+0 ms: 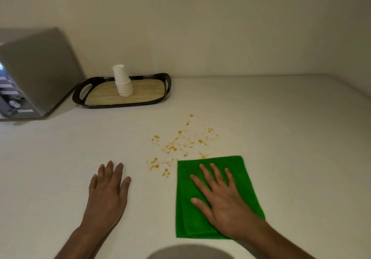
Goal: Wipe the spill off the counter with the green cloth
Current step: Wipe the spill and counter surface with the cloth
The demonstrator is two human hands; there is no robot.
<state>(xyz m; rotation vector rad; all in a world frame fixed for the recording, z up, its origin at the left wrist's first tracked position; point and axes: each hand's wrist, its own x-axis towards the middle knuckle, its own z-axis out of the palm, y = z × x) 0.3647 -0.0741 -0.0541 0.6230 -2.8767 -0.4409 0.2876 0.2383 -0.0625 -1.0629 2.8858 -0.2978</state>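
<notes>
Right hand (pixel 220 204) fingers are spread flat on the cloth (pixel 245 180), nothing gripped. Left hand (pixel 108 192) is open too, palm down on the bare counter (pixel 291 128). Cloth is parked near-right, its far edge just touching the spill (pixel 180 142). Orange specks all look unwiped, so basically everything's left to be done.

Kitchen: counter (pixel 261 108), toaster oven (pixel 34 74), cup tray (pixel 120 103).

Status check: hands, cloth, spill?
Right hand flat on green cloth, fingers spread. Left hand empty on counter. Orange spill unwiped, path clear.
</notes>
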